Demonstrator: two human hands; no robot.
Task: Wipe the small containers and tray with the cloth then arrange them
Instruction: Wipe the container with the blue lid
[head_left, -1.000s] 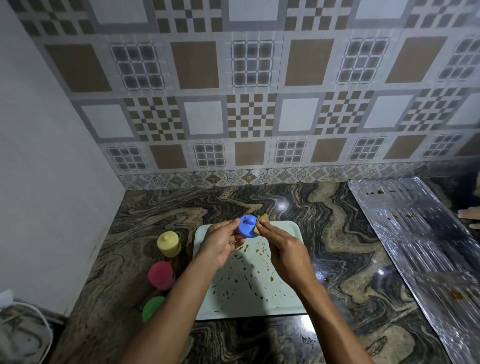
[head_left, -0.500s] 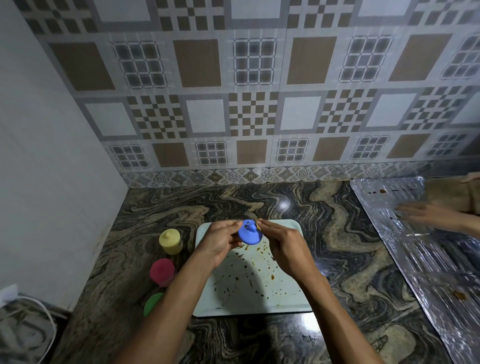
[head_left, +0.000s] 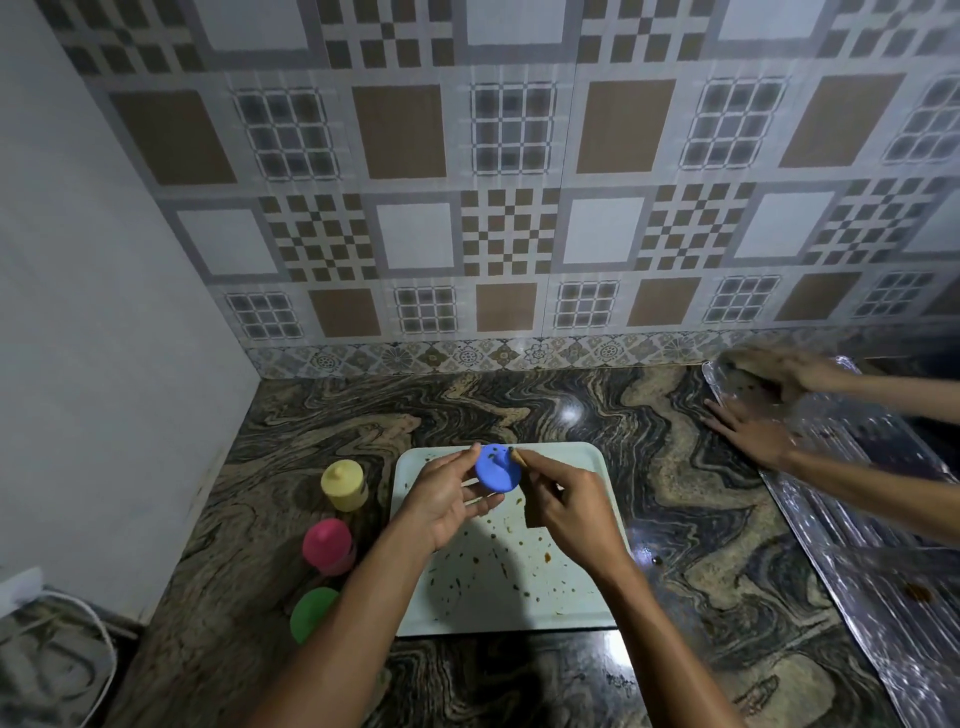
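Note:
My left hand (head_left: 441, 499) holds a small blue container (head_left: 497, 467) above the far end of a white tray (head_left: 519, 587) that is speckled with brown stains. My right hand (head_left: 566, 509) pinches a small tan cloth (head_left: 535, 514) against the blue container's right side; most of the cloth is hidden in the fingers. To the left of the tray, on the marbled counter, stand a yellow container (head_left: 344, 484), a pink container (head_left: 327, 544) and a green container (head_left: 313, 614) in a row.
On the right lies a long foil-covered sheet (head_left: 852, 525) with brown spots. Another person's two hands (head_left: 758, 421) are on its far end, blurred. A white wall bounds the counter's left side, a tiled wall its back. Cables lie at the lower left.
The blue container has turned in my hands, its domed side now facing me. Another person's hands have come in from the right and reached further along the foil sheet.

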